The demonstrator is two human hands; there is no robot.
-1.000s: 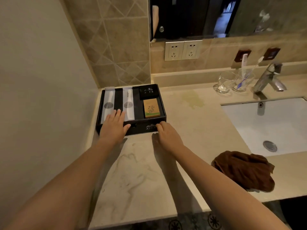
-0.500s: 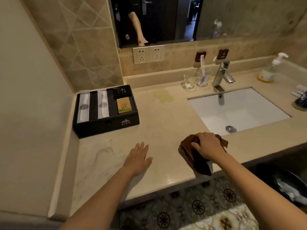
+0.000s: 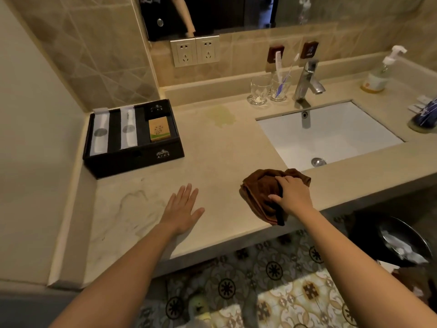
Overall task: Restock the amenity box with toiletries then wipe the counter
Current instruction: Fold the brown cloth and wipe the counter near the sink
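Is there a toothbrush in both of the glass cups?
No, only the right glass by the faucet holds a toothbrush; the left glass looks empty.

I am standing in a hotel-style bathroom. Before me runs a beige marble vanity counter [image 3: 212, 162] with a white undermount basin [image 3: 331, 133] and a chrome tap [image 3: 307, 79]. A black amenity box [image 3: 132, 159] of wrapped toiletries sits in the corner, two clear glass tumblers [image 3: 260, 91] stand by the tiled backsplash, and a wall mirror [image 3: 236, 13] hangs above twin white sockets [image 3: 195, 52].
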